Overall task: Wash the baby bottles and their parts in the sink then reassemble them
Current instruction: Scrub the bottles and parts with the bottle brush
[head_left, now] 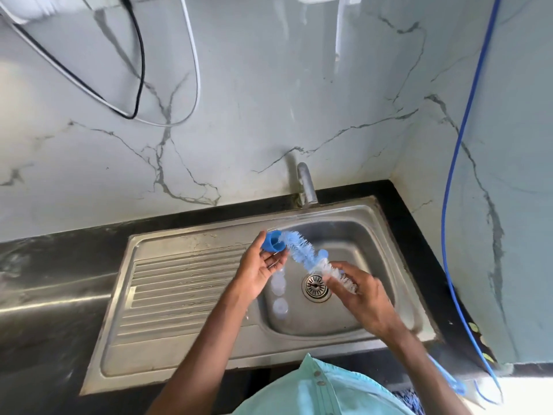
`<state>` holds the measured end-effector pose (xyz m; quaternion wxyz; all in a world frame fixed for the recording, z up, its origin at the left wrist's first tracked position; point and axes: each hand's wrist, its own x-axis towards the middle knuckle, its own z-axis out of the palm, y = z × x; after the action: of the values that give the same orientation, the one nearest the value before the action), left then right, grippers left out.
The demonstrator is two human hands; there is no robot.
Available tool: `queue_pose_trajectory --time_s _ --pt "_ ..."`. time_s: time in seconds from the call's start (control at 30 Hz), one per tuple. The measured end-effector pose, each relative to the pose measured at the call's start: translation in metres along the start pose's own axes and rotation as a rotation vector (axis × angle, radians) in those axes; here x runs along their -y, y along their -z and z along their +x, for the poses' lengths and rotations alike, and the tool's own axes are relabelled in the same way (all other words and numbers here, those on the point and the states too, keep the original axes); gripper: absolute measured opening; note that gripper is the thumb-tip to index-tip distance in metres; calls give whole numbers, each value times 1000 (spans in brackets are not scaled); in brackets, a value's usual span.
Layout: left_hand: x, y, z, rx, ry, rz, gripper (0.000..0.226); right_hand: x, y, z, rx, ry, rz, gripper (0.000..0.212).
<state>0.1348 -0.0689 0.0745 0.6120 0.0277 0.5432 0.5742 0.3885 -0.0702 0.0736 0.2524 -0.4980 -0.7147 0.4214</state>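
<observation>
My left hand point(261, 265) holds a blue bottle collar ring point(273, 241) over the left side of the steel sink basin point(368, 235). My right hand point(359, 292) grips a white-bristled bottle brush point(305, 254) by its lower end. The brush's tip reaches into the blue ring. Two clear bottle parts lie on the basin floor left of the drain: one point(278, 283) just under my left hand, the other point(280, 307) nearer to me. A small pale blue part point(323, 253) shows behind the brush.
The tap point(305, 184) stands at the back edge of the sink, with no water visibly running. The drain strainer point(316, 287) is in the basin's middle. A ribbed draining board point(179, 289) lies left. Black countertop surrounds the sink. A blue hose point(449, 235) hangs at right.
</observation>
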Motion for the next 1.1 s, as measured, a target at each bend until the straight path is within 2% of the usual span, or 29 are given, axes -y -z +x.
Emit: queue_pose_trajectory --time_s 0.1,0.17,0.33,0.4,0.47,0.5,0.53,0.63,0.67,0.7,0.73,0.8,0.87,0.97,1.03,1.07,1.1 --pt "-3 -5 -4 34 -64 160 38 8 -1 -2 -34 45 -197 38" --pt "-3 -8 -5 65 -108 262 42 12 -4 -1 -116 112 -300 37" --pt "4 -9 -9 58 -208 345 42 26 -12 3 -313 262 -529 16" --pt "7 -12 -12 66 -235 354 39 39 -15 3 -345 237 -612 2" --pt "6 -15 -14 108 -235 332 37 49 -17 4 -279 119 -631 17" --pt "2 -16 -16 147 -226 308 37 52 -16 7 -199 12 -544 25" --pt "-2 -17 -18 200 -215 278 40 53 -12 15 -86 -138 -337 30" --pt "-16 -23 -25 383 -222 188 38 46 3 35 384 -628 769 28" --pt "-19 -26 -27 430 -233 167 34 47 4 37 525 -721 1040 23" --pt "-21 -30 -29 452 -244 161 31 44 1 37 596 -766 1187 19" --pt "-22 -34 -29 448 -262 170 29 46 -2 35 626 -766 1223 18" --pt "-21 -35 -24 360 -327 230 28 47 -10 34 538 -681 1029 29" --pt "-18 -30 -17 213 -360 292 36 51 -12 33 338 -487 575 48" --pt "-13 -21 -8 44 -365 275 44 43 -12 31 -10 -194 -21 48" --pt "-11 -19 -6 1 -347 249 46 36 -18 28 -130 -35 -204 36" --pt "-11 -19 -5 9 -334 247 47 34 -22 27 -157 13 -220 31" --pt "-11 -19 -5 36 -319 249 50 33 -25 28 -161 25 -186 36"
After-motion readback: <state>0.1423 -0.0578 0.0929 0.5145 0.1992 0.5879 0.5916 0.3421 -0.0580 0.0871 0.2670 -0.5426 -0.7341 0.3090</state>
